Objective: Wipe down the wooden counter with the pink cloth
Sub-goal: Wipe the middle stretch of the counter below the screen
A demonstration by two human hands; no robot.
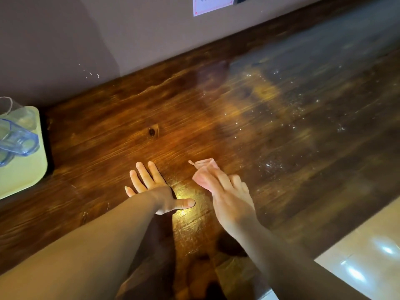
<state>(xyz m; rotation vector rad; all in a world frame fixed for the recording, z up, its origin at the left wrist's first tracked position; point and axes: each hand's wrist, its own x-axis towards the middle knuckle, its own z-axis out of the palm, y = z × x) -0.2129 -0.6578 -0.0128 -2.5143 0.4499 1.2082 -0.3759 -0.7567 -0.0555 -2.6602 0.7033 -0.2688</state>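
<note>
Right hand presses the pink cloth onto the wooden counter; wet droplets lie rightward. Left hand rests flat, fingers spread, holding nothing.

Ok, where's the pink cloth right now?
In the head view, the pink cloth is under the right hand on the wooden counter, just right of the flat left hand.

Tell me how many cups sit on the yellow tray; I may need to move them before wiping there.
2 show: a blue-tinted clear cup lying tipped on the yellow tray, and a clear one behind it nearer the wall. The frame's left edge cuts the tray, so more may be hidden.
</note>
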